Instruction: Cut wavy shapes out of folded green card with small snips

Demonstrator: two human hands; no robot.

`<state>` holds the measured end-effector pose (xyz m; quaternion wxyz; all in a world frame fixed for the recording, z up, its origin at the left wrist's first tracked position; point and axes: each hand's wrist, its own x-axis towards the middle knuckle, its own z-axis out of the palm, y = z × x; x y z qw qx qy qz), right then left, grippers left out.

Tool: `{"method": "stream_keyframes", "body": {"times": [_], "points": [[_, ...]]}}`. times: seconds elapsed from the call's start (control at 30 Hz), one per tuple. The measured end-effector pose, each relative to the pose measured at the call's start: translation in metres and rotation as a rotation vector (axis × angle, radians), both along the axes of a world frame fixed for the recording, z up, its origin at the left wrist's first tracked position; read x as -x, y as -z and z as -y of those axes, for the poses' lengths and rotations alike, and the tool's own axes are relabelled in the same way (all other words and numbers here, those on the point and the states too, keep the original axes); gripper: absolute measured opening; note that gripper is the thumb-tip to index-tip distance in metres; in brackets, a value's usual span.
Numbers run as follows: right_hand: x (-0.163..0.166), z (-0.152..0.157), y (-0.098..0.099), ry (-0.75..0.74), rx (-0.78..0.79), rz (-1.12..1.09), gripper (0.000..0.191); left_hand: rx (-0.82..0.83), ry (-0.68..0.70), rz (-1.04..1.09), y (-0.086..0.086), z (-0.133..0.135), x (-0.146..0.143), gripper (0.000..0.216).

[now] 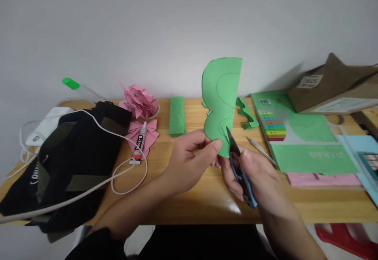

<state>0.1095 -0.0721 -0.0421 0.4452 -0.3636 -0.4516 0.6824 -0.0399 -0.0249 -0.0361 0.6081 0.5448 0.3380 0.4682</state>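
Observation:
My left hand [195, 159] pinches the lower edge of a folded green paper [217, 86], held upright above the table. Its left outline is cut in rounded lobes, and pencil-like curved lines mark its face. In my right hand [260, 173] is a pair of scissors [236, 153] with dark blades and blue-grey handles. The blades point up and overlap the paper's lower right part, near the inner curve. Behind the paper lie curled green paper offcuts [246, 114]. A small folded green paper stack [177, 116] with drawn curves rests to the left.
Left of my hands are a pink paper flower [140, 100], a glue tube [138, 143] on pink paper, a white cable [130, 191] and a black bag [79, 161]. To the right are a pen [261, 150], a green paper pack [310, 157] and a cardboard box [333, 86]. A wall stands behind.

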Motion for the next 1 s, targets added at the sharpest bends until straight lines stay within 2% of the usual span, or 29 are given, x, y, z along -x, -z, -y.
{"method": "stream_keyframes", "body": {"times": [0.7,1.0], "points": [[0.0017,0.0013,-0.0032,0.007,-0.014,0.024,0.042,0.014,0.000,-0.010,-0.0045,0.0022,0.0016,0.032],[0.0013,0.0013,-0.0032,0.017,-0.031,0.039,0.041,-0.037,-0.016,-0.029,-0.0051,0.0020,0.0024,0.031]]}}
